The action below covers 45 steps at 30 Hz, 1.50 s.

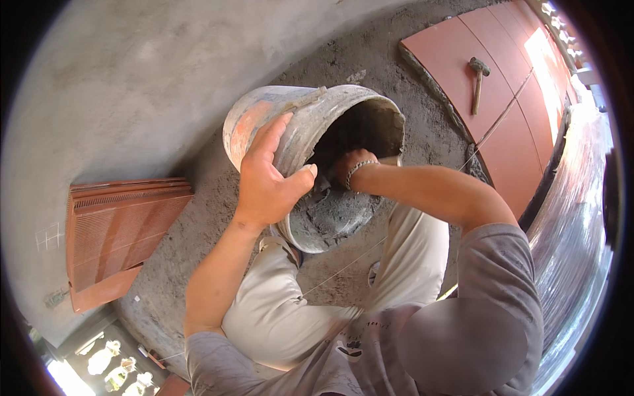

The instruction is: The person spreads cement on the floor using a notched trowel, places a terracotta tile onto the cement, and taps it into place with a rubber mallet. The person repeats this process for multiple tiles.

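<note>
A large, mortar-crusted bucket (pixel 290 122) lies tipped toward me, its mouth facing my knees. My left hand (pixel 271 178) is on its side, fingers stretched along the outer wall and thumb at the rim, holding it at that tilt. Grey wet mortar (pixel 340 214) lies along the lower inside wall. My right hand (pixel 353 165), with a chain bracelet (pixel 360 173) at the wrist, reaches into the mouth just above the mortar. Its fingers look curled, but deep shadow hides what they hold.
Reddish tiles (pixel 489 86) are laid at the right, with a hammer (pixel 478 82) on them. Stacked ribbed tiles (pixel 119 231) lean against the grey wall (pixel 125 86) at left. A string (pixel 347 266) crosses the rough floor (pixel 205 211). Plastic wrap (pixel 574 218) stands far right.
</note>
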### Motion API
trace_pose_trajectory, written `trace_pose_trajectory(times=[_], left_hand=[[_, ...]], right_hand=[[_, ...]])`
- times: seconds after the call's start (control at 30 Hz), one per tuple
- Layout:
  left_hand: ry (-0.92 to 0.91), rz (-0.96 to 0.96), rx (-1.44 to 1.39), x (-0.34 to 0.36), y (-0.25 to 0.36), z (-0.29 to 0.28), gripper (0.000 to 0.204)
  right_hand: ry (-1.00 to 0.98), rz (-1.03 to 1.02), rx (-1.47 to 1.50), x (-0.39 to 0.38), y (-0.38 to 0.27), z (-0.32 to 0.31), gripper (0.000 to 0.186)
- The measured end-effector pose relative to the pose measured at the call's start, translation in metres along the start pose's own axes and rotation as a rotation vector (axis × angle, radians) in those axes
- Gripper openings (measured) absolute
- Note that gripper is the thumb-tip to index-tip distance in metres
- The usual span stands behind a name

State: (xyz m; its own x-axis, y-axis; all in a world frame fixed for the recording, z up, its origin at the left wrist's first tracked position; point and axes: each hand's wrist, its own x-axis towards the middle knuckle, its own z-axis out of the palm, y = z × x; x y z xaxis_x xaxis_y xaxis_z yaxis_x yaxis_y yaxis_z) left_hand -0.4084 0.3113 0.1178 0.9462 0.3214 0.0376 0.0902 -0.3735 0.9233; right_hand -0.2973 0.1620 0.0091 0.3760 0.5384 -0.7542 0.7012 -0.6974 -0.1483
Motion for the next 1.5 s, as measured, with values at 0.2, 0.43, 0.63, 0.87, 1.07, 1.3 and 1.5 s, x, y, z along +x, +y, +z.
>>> trace_pose_trajectory(times=[0.2,0.43,0.63,0.87,1.07,1.3,1.5], left_hand=[[0.020,-0.058,-0.111,-0.003,-0.003,-0.001,0.076],[-0.010,-0.019,-0.144,0.015,-0.004,-0.007,0.074],[-0.039,-0.103,-0.157,0.023,0.001,-0.008,0.074],[-0.118,-0.136,-0.296,0.063,0.018,0.002,0.069],[-0.188,-0.181,-0.317,0.085,0.012,-0.009,0.064],[-0.111,-0.250,-0.285,0.093,0.002,-0.018,0.064],[-0.101,-0.241,-0.294,0.091,0.006,-0.014,0.061]], right_hand=[[-0.051,-0.016,0.213,-0.003,-0.032,0.032,0.033],[0.083,-0.161,0.358,-0.009,-0.039,0.047,0.031],[0.173,-0.195,0.471,-0.048,-0.024,0.031,0.033],[0.225,-0.176,0.662,-0.131,0.061,0.010,0.036],[0.503,0.209,0.662,-0.227,0.175,0.058,0.028],[0.853,0.757,0.379,-0.275,0.258,0.230,0.018],[0.508,1.102,0.276,-0.240,0.294,0.318,0.020]])
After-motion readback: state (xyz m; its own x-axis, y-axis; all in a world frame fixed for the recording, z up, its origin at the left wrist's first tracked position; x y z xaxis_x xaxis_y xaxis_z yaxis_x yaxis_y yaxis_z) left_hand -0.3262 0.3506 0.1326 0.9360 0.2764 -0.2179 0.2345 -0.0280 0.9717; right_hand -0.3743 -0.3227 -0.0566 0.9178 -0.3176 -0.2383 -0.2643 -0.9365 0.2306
